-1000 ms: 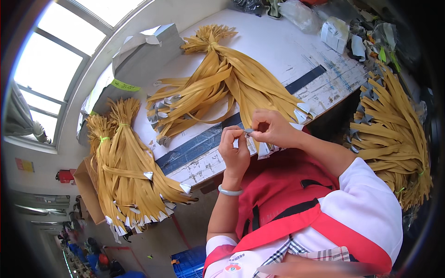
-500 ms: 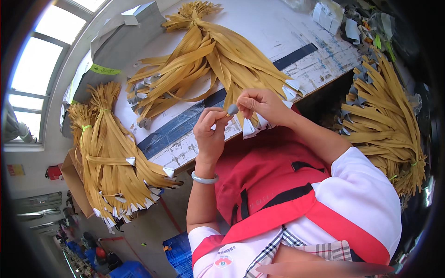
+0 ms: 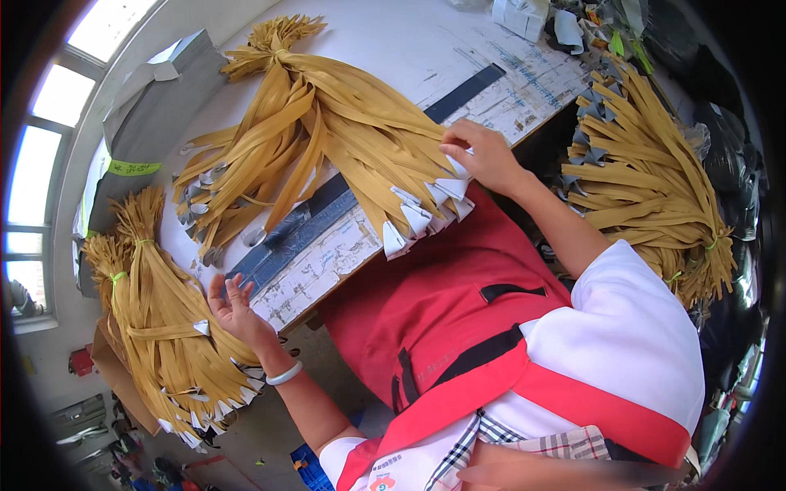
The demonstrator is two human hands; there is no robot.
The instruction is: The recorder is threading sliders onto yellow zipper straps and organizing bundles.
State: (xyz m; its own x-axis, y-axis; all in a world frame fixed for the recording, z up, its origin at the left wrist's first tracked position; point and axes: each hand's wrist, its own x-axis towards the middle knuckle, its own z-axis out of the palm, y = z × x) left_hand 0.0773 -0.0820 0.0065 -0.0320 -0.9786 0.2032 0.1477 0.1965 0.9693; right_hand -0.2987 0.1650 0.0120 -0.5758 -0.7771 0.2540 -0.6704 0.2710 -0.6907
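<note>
A big bundle of yellow straps with folded white and grey ends lies fanned out on the white table. My right hand rests on its near end, fingers bent over a white tip; a grip cannot be made out. My left hand is spread, palm up and holding nothing, just off the table's left edge. It hovers beside a second tied bundle of yellow straps that lies lower on the left. A white bracelet circles that wrist.
A third strap bundle is heaped on the right. A dark blue strip crosses the table. A grey box stands at the back left, small white boxes at the back. A blue crate sits on the floor.
Both hands were together in front of my chest, working on a strap end. They have parted: the left swung out to the left bundle and opened, the right reached onto the table bundle.
</note>
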